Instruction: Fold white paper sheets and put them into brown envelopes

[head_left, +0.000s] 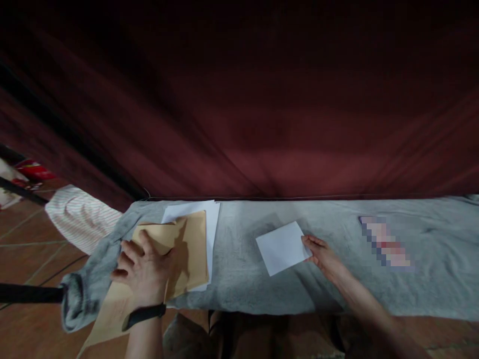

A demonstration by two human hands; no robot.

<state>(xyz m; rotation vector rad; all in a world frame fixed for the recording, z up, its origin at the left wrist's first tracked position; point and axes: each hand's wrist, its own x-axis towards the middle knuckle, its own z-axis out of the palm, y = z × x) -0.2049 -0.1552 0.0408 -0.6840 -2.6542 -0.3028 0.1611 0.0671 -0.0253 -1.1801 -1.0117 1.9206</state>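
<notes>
Your left hand (144,269) lies with fingers spread on brown paper (198,234) on the desk (239,291). Right of the brown paper, your right hand (317,252) pinches a white sheet (282,249), seemingly being positioned; shifting it calls for a steady edge grip.

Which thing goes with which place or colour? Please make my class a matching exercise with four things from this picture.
1. Small white sheet
2. Brown paper
3. Striped cloth
4. Curtain

A. Left of the grey cloth
B. Dark red
C. Held in the right hand
D. Beneath the left hand

Pairs: 1-C, 2-D, 3-A, 4-B
</notes>
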